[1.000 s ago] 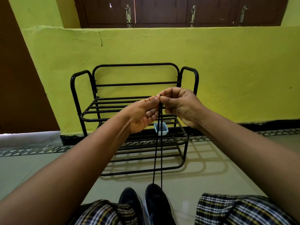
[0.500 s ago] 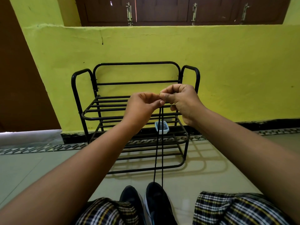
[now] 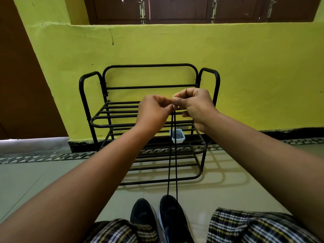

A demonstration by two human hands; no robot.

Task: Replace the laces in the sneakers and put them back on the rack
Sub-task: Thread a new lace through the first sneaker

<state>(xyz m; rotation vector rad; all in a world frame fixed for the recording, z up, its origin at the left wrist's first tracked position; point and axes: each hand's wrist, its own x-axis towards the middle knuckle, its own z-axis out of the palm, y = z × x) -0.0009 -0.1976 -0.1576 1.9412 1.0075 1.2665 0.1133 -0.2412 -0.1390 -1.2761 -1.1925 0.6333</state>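
Two black sneakers stand side by side on the floor between my knees, the left sneaker and the right sneaker. A thin black lace runs as two taut strands from the right sneaker up to my hands. My left hand and my right hand meet in front of the rack, both pinching the lace's upper ends with fingertips together. The black metal shoe rack stands against the yellow wall, its shelves bare of shoes.
A small white tub with something dark inside sits on the rack's middle shelf. The yellow wall rises behind the rack. Pale tiled floor spreads around it. My checked clothing covers my knees at the bottom edge.
Both hands have stayed together on the lace ends, with small finger movements. The left hand has turned so its back faces me. The lace remains taut.
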